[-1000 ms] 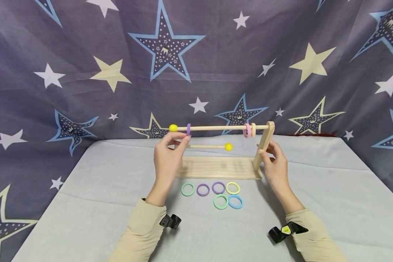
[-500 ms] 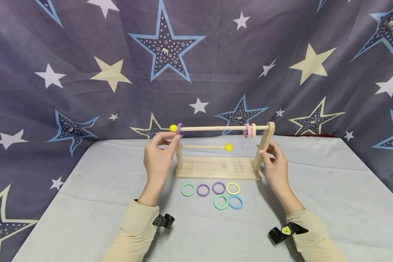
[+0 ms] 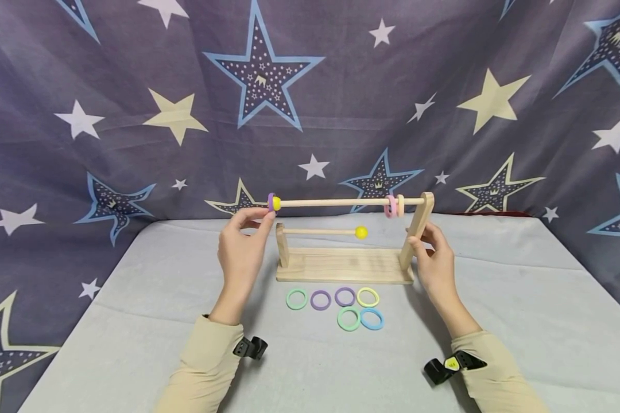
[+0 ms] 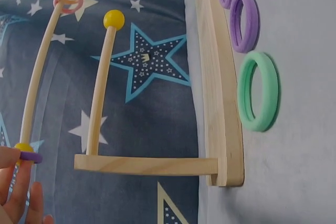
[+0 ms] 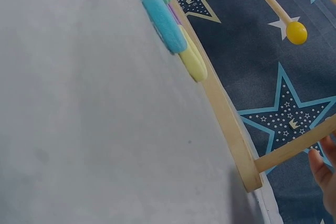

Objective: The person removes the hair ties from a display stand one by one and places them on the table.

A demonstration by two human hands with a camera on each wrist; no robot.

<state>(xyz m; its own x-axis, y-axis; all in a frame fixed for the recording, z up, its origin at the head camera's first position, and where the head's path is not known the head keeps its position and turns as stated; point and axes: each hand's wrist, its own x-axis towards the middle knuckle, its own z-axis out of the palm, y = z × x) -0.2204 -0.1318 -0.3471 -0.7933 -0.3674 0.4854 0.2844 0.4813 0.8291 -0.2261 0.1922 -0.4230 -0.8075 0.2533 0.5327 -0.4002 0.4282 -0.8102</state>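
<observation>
My left hand (image 3: 241, 249) pinches a purple ring (image 3: 271, 202) between thumb and fingertips at the left end of the upper rod (image 3: 336, 202). The ring is right at the yellow end ball (image 3: 276, 203) and overlaps it; in the left wrist view the same ring (image 4: 32, 157) sits by the ball's outer side. My right hand (image 3: 436, 258) grips the tall right post (image 3: 417, 229) of the wooden stand, thumb in front, other fingers partly hidden behind. A pink ring (image 3: 390, 207) and a pale orange ring (image 3: 400, 205) hang on the upper rod near that post.
Below runs a shorter rod (image 3: 320, 232) with a yellow ball, fixed to the low left post (image 3: 282, 246). In front of the wooden base (image 3: 343, 267) lie several rings, among them a green ring (image 3: 297, 309), a yellow ring (image 3: 368, 306) and a blue ring (image 3: 372, 328).
My left hand has moved left along the upper rod, bringing the purple ring from the rod to its yellow end ball. The right hand and the stand have stayed put.
</observation>
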